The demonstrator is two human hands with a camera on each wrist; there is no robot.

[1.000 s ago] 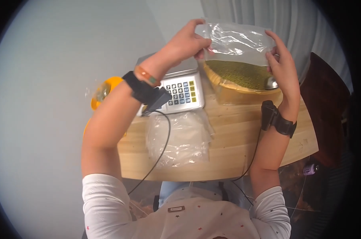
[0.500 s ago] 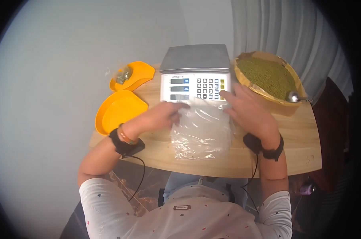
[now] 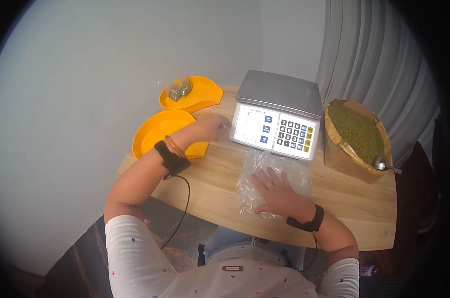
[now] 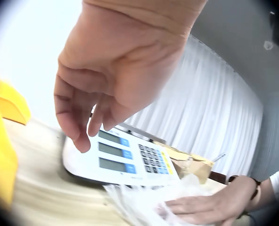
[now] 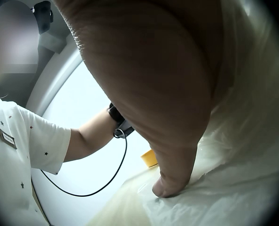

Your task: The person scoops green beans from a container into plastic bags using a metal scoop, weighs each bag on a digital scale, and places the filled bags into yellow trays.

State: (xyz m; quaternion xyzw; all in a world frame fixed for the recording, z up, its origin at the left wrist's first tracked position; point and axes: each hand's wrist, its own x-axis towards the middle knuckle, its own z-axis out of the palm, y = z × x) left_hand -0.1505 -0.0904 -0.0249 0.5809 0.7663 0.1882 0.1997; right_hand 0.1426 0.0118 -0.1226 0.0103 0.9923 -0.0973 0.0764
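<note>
My right hand [image 3: 279,196] lies flat with spread fingers on a stack of clear plastic bags [image 3: 257,161] in front of the scale. In the right wrist view, its thumb [image 5: 170,183] presses the crinkled plastic. Between the front yellow tray [image 3: 153,134] and the left edge of the white digital scale [image 3: 282,94] hangs my left hand [image 3: 208,128]. Its fingers are loosely bent with nothing in them, as the left wrist view also shows, where they overlap the scale's displays [image 4: 112,149].
Right of the scale stands a sack of small green beans [image 3: 356,131], with a metal scoop [image 3: 380,164] at its near rim. A second yellow tray [image 3: 205,92] at the back left holds small filled bags [image 3: 180,91]. A curtain [image 3: 369,54] hangs behind.
A second ago both hands held up a clear bag near the sack. They came down to the bag stack; now the right presses it and the left has drawn away leftward.
</note>
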